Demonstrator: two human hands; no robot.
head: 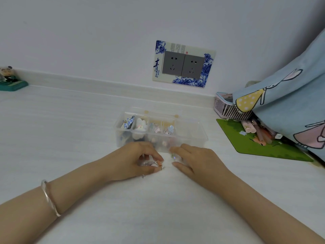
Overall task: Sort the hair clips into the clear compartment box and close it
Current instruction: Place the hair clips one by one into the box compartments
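Observation:
The clear compartment box (191, 132) stands open on the white table, its lid tilted back. Several hair clips lie in its left and middle compartments, among them a blue checked bow clip (128, 122) and a white plush clip (141, 124). The right-hand compartment looks bare. Just in front of the box, my left hand (135, 160) holds a small bunch of clear and orange hair clips (153, 163) between curled fingers and thumb. My right hand (195, 161) is beside it, fingers curled over a small greenish clip (173, 156) on the table.
A green mat (249, 143) with several pens lies at the right. Behind it stand a pink basket (226, 108) and a blue cartoon-print cloth (290, 95). A panda figure (8, 78) sits far left by the wall. A double socket (183, 64) is on the wall.

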